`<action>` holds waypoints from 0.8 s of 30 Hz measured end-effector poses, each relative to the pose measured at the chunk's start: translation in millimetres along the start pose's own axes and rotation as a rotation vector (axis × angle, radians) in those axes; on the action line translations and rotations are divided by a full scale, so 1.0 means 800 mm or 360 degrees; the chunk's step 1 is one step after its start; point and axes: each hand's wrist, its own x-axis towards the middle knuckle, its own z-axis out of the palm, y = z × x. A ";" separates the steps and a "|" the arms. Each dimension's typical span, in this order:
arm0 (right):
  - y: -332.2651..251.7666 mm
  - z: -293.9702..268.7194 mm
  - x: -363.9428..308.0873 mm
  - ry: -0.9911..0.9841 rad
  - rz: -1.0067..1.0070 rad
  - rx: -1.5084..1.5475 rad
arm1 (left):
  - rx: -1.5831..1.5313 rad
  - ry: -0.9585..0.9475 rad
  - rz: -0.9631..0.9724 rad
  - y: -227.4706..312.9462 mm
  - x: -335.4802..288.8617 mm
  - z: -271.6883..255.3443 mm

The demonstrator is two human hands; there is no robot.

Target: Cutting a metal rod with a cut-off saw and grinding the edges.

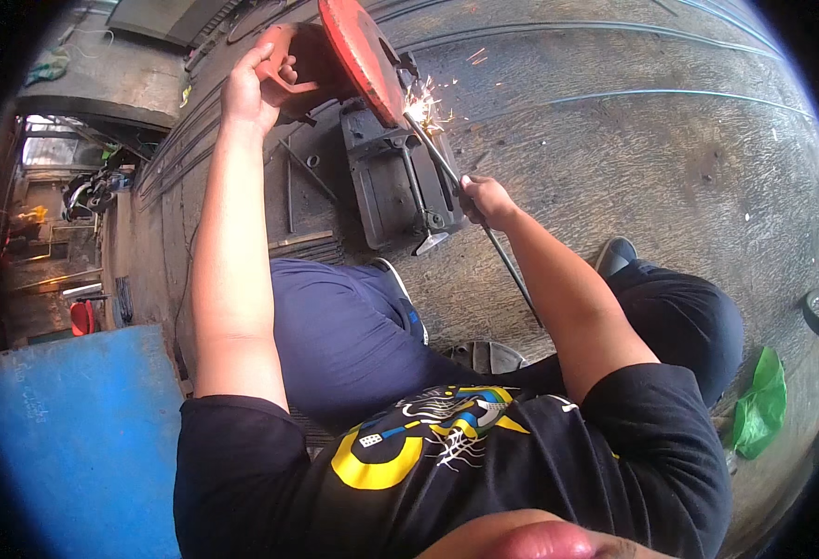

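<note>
My left hand is wrapped round the handle of a red chop saw. The saw's round guard hides most of its blade. Below it stands the dark metal base, with a clamp screw running along it. In my right hand is a thin metal rod, held slanting with its upper end close to the guard's lower edge. Bright sparks fly at that end of the rod. Whether the rod rests on the base or in its clamp, I cannot tell.
Long thin rods lie across the worn floor at the far side. Shorter bar pieces lie left of the base. A blue panel is at the lower left. To the right lies a green plastic piece. My knees flank the work.
</note>
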 end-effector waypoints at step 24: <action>-0.001 -0.005 0.002 -0.0219 0.0154 0.0051 | 0.0111 -0.0085 -0.0010 0.000 0.001 -0.005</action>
